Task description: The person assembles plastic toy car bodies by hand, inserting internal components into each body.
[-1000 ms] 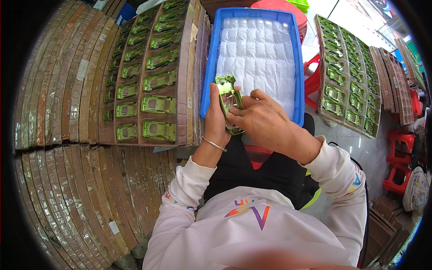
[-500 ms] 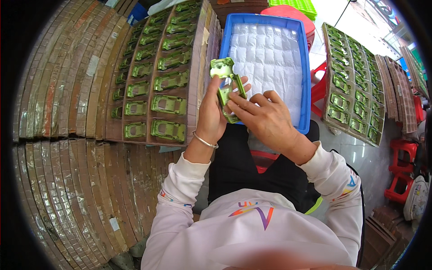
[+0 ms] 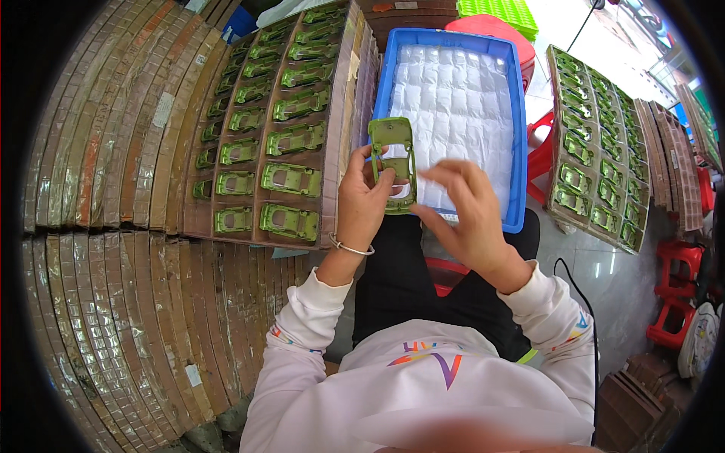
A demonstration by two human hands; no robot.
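Note:
A green toy car body shell [image 3: 393, 132] is gripped in my left hand [image 3: 364, 198], fingers and thumb at its side edge. Its hollow underside faces up, and the window openings show through. Just to the right hovers my right hand [image 3: 476, 215], fingers apart and slightly blurred, with nothing in it. Beyond the hands lies a blue plastic tray [image 3: 519, 151] lined with rows of small white padded packets [image 3: 453, 106]. On my left a brown compartment tray [image 3: 253, 166] bears rows of similar green car shells [image 3: 291, 180].
Stacked brown trays [image 3: 113, 128] fill the left side. Another tray of green shells [image 3: 578, 147] stands at the right on a red stool [image 3: 539, 158]. More red stools [image 3: 676, 268] are further right. A green crate [image 3: 502, 15] lies at the back.
The shell has been turned over, from its outer side to its hollow underside. My right hand has let go of it and moved slightly right.

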